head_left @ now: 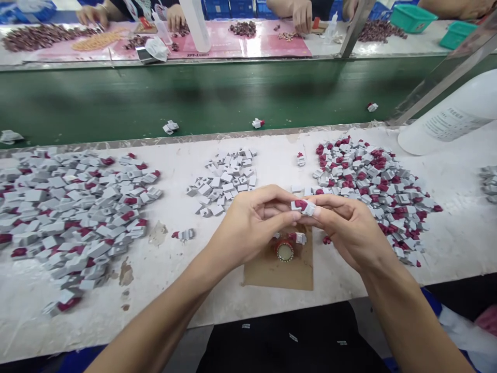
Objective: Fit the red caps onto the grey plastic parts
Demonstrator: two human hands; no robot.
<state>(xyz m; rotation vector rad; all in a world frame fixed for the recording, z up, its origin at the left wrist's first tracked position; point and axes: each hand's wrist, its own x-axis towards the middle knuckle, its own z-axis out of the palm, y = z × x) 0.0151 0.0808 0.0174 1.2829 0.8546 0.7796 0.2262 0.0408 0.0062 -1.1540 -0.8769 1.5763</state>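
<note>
A small grey and dark-red plastic part is pinched between the fingertips of both hands. My left hand grips its left end, and my right hand grips its right end. Beneath them lies a brown cardboard piece bearing a small round pot with a pale centre and red rim. Another grey and red part rests beside the pot. Just beyond my left hand is a heap of plain grey pieces; a heap of grey and red parts spreads behind my right hand.
A large heap of grey and red parts covers the table's left side. At the right leans a white bottle. A green conveyor belt carries a few parts. Across it, other people's hands work over a pink mat.
</note>
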